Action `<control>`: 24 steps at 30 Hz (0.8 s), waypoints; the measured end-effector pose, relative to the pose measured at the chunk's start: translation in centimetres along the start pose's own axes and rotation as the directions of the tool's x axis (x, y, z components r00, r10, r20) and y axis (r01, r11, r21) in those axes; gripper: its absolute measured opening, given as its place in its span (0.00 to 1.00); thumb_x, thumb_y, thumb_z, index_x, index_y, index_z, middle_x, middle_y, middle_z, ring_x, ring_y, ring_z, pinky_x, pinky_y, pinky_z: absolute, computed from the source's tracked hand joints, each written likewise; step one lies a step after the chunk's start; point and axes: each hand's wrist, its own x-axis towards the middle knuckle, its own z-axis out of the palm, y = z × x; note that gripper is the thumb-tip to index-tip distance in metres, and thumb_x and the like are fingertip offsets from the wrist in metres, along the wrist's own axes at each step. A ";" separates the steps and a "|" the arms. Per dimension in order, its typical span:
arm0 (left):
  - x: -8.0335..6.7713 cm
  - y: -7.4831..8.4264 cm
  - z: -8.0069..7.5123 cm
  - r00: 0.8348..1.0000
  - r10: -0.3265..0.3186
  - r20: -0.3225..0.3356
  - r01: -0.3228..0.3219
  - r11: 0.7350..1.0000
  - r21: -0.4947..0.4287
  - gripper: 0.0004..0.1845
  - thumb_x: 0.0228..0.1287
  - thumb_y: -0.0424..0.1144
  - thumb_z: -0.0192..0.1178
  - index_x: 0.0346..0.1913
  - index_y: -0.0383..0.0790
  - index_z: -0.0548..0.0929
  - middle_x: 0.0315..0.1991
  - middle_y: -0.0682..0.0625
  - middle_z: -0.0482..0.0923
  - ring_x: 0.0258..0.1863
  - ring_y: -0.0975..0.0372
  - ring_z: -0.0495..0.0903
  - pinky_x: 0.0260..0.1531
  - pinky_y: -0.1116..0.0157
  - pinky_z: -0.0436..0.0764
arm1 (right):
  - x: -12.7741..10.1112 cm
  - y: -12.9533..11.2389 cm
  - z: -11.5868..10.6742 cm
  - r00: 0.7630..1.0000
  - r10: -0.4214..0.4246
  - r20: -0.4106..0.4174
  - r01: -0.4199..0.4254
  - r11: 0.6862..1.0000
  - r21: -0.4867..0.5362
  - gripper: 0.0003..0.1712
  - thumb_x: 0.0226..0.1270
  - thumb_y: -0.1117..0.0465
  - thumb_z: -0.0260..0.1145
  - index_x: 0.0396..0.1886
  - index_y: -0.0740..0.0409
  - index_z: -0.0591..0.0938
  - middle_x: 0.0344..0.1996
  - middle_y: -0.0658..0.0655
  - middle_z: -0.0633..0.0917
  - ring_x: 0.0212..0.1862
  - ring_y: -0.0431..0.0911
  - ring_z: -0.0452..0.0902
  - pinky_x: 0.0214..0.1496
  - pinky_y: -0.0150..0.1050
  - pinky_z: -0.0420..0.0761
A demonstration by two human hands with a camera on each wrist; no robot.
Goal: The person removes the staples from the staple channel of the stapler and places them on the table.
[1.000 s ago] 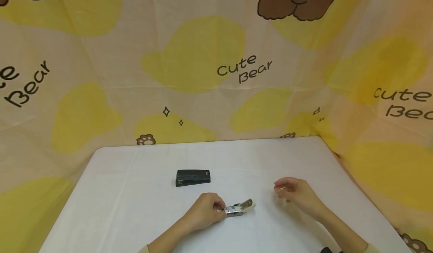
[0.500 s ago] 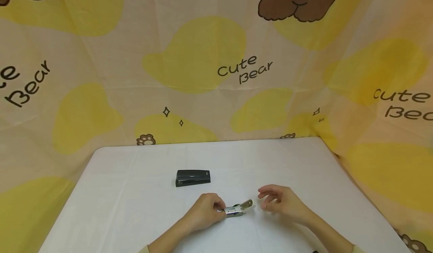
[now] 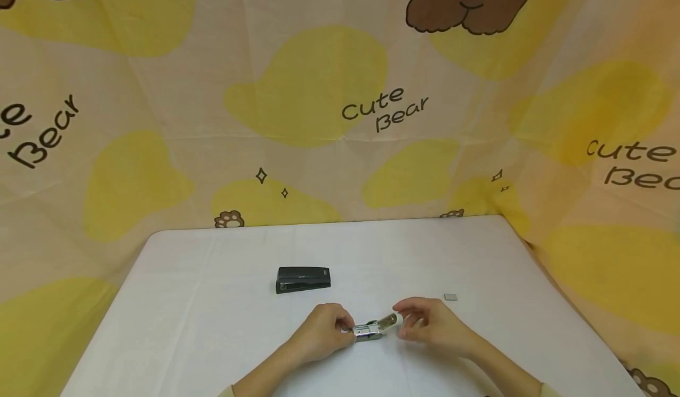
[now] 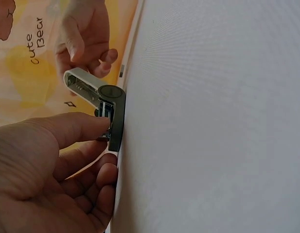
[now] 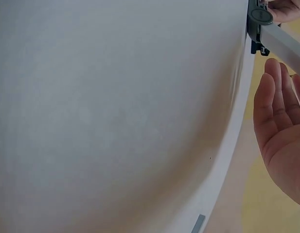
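A small stapler [image 3: 366, 330] lies low over the white table, its top arm [image 4: 81, 83] swung up and back, baring the metal channel. My left hand [image 3: 322, 331] pinches its front end, with the thumb [image 4: 84, 127] at the channel in the left wrist view. Close to the raised pale arm is my right hand [image 3: 437, 326], fingers loosely bent and fingertips right beside the arm's end. In the right wrist view, the fingers of that hand [image 5: 286, 126] are relaxed, with the stapler [image 5: 261, 19] beyond them.
A black stapler [image 3: 303, 279] stands on the table [image 3: 223, 302] behind my left hand. Behind my right hand lies a small grey strip, like staples [image 3: 450, 297]. A printed cloth [image 3: 297, 90] hangs along the table's back and right edges.
My right hand has moved left to the stapler's raised arm, uncovering the small grey strip behind it. The left hand and both staplers have stayed in place.
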 end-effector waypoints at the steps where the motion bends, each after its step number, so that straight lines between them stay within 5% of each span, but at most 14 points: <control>1: 0.0 0.0 0.0 1.000 0.000 0.000 0.000 1.000 0.000 0.04 0.55 0.31 0.74 0.33 0.40 0.89 0.27 0.61 0.77 0.29 0.69 0.72 0.31 0.69 0.74 | 0.0 0.1 0.0 1.000 -0.001 0.004 0.001 1.000 0.003 0.26 0.64 0.64 0.78 0.59 0.68 0.82 0.45 0.59 0.86 0.40 0.42 0.83 0.36 0.34 0.81; 24: 0.2 0.4 0.0 1.000 -0.003 0.025 0.003 1.000 -0.021 0.04 0.57 0.31 0.73 0.35 0.37 0.89 0.28 0.60 0.77 0.30 0.69 0.73 0.32 0.69 0.74 | 0.8 -0.6 0.2 0.997 0.075 -0.019 -0.076 0.994 -0.073 0.17 0.66 0.61 0.77 0.52 0.60 0.87 0.36 0.51 0.86 0.36 0.41 0.81 0.31 0.33 0.82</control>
